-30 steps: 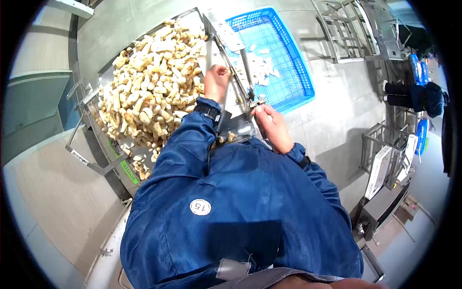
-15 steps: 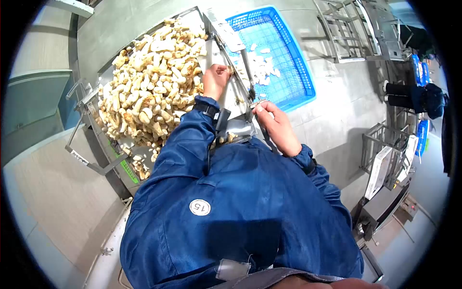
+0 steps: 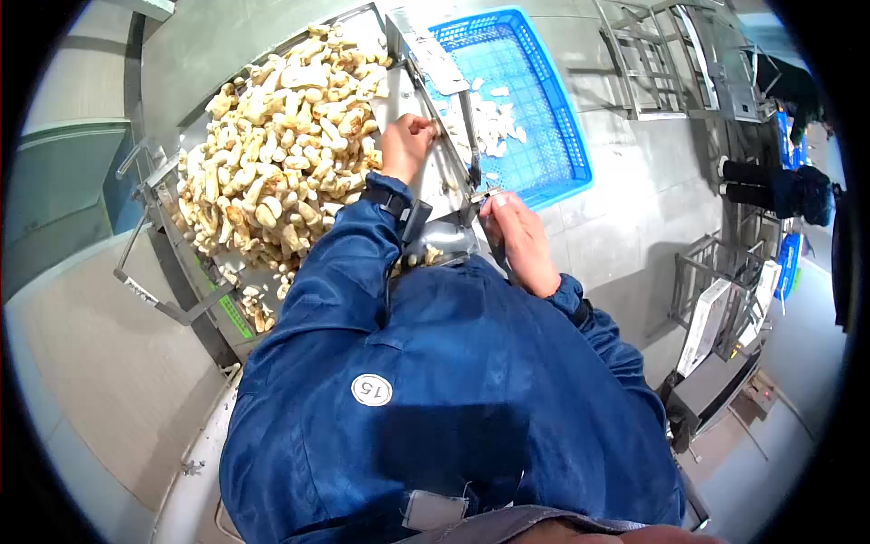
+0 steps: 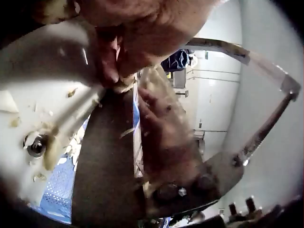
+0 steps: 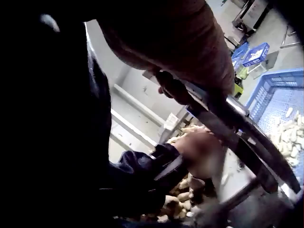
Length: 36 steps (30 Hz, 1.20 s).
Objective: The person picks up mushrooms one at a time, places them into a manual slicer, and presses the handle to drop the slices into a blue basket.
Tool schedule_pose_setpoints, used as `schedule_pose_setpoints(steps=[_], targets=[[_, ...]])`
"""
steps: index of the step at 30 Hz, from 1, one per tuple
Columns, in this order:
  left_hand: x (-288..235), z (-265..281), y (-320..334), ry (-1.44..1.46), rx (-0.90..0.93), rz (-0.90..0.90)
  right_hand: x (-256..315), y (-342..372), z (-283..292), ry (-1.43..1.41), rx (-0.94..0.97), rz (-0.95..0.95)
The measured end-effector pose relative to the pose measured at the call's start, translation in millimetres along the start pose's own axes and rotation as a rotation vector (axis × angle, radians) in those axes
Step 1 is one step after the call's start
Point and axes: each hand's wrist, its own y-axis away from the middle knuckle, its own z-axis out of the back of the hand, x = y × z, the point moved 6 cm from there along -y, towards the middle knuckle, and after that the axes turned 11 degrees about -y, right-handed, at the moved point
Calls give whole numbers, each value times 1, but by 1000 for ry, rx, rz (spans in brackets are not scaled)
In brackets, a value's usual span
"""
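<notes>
My left hand point(image 3: 408, 148) pinches a pale mushroom point(image 4: 124, 86) at the edge of a hinged cutter. The cutter's broad dark blade point(image 4: 107, 161) stands right below those fingertips in the left wrist view. My right hand point(image 3: 523, 243) has its fingers curled round the dark handle point(image 5: 175, 88) of the cutter, near the body. A heap of cream and brown mushrooms point(image 3: 281, 154) lies left of the left hand. White cut pieces point(image 3: 494, 127) lie beyond the blade in a blue basket point(image 3: 569, 118). The held mushroom is mostly hidden by the fingers.
A pale board point(image 4: 28, 71) with scraps and a bolt lies beside the blade. Metal racks point(image 3: 639, 63) stand on the tiled floor at right. A person in dark clothes point(image 3: 797, 192) stands far right. A metal frame point(image 3: 149, 218) juts out at left.
My left hand has shifted slightly forward along the cutter, its fingertips now at the blade's edge. The right hand dipped back toward the body, then came slightly forward, still holding the handle.
</notes>
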Motion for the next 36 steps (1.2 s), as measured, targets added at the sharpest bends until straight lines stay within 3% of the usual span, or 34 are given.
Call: schedule_pose_setpoints(steps=[3, 5, 7, 8, 11, 12, 15, 16, 19, 20, 24, 27, 28, 30, 31, 32, 35, 36], targets=[[-12, 4, 5, 29, -22, 31, -17, -1, 7, 116, -32, 4], [-14, 6, 4, 7, -31, 33, -64, -8, 31, 242, 1, -9], [-15, 7, 4, -42, -25, 16, -75, -15, 30, 346, 15, 76], [-14, 8, 3, -83, -30, 6, -85, -14, 37, 264, 29, -30], [12, -11, -4, 231, 36, 36, -28, -1, 12, 83, -14, -163], [-10, 4, 4, -8, -11, 18, -4, 3, 0, -8, 0, -105], [3, -6, -2, 99, -17, 35, 9, -2, -4, 85, 13, -36], [-20, 6, 9, 87, -8, 64, -4, -3, 0, 128, 20, -41], [0, -5, 0, 92, 4, 1, -74, -10, 36, 330, 37, -40], [0, -9, 1, 243, 33, 69, -82, -12, 38, 298, 46, -78], [-21, 4, 8, 150, 29, 65, -91, -15, 40, 185, 42, -127], [10, -12, -4, 113, 30, 33, -11, 0, 6, 234, -18, 6], [-10, -1, 4, 2, -12, -20, 3, 3, 0, 177, -48, -46], [-11, -3, 3, 117, 14, 29, 2, 0, -1, 195, -34, 32], [-11, -3, 3, 175, 25, 56, 0, -1, 1, 207, -25, 69], [-10, -2, 4, 124, 27, 76, -13, 0, 7, 243, -15, -20], [6, -14, -2, 440, 76, 95, -77, -10, 37, 333, 69, -62], [0, -10, -2, 396, 54, 76, -80, -11, 38, 329, 56, -79]])
